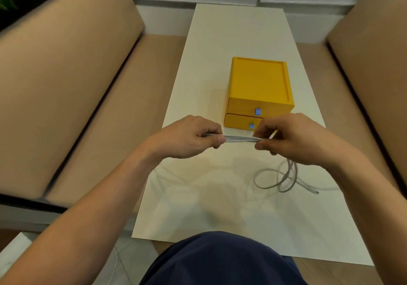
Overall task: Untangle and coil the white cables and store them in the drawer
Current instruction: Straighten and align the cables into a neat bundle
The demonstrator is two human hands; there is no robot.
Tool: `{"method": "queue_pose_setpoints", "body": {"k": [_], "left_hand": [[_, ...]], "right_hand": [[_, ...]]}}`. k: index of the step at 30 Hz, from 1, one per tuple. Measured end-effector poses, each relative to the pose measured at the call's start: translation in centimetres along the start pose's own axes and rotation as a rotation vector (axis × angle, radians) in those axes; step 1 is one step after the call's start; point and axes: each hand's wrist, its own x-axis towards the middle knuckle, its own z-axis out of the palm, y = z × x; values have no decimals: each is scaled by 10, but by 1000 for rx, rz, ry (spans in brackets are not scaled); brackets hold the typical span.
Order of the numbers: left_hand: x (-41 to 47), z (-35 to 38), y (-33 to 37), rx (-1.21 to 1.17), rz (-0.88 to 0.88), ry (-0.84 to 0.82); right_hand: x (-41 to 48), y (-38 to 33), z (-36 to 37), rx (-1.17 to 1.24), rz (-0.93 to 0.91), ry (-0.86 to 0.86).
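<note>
Looking down, we are seeing our dark blue lap [220, 258] at six o'clock, close to the near edge of the white table [198, 214]. A little farther out, at four o'clock, a loose white cable [284, 179] is lying on the table in messy loops. One strand is rising toward our right wrist, but we cannot tell if it is joining what we are holding.

Past that, we are holding a folded cable bundle [240, 139] up in the air. Our left hand [193, 135] is pinching one end with thumb and curled fingers. Our right hand [288, 137] is pinching the other end the same way.

Just behind our hands, at twelve o'clock, the yellow drawer box [258, 82] is sitting with both drawers looking shut.

If one pinch is getting loose, the bundle may spring open and drop onto the messy loops. Both hands are busy, so opening a drawer is going to be tricky. The loops are lying near the right edge, and a sweeping arm could push them off.

Tan couches [66, 86] are crowding the narrow table at nine and three o'clock. Bare table is waiting at eleven o'clock and beyond the box.
</note>
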Motion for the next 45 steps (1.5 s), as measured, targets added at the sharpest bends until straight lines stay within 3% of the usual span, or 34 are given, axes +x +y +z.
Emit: {"method": "queue_pose_setpoints", "body": {"k": [5,10,15,26,28,33,40,45], "left_hand": [[0,0,9,-41,51,110],[-7,-7,8,-59,51,163],[-10,-8,6,-42,59,162],[-18,-22,1,-46,110,110],[-18,-23,2,-50,122,85],[-20,-23,3,-74,110,90],[-15,-30,10,-80,82,166],[-15,-30,13,-40,105,198]], "right_hand": [[-15,-4,-37,-344,-185,194],[-18,13,-33,-97,-151,135],[-3,18,2,-23,-109,272],[8,-1,30,553,-184,-100],[8,-3,32,563,-182,-139],[7,-8,35,588,-204,-34],[8,-23,16,255,-107,182],[8,-25,7,373,-61,187]]}}
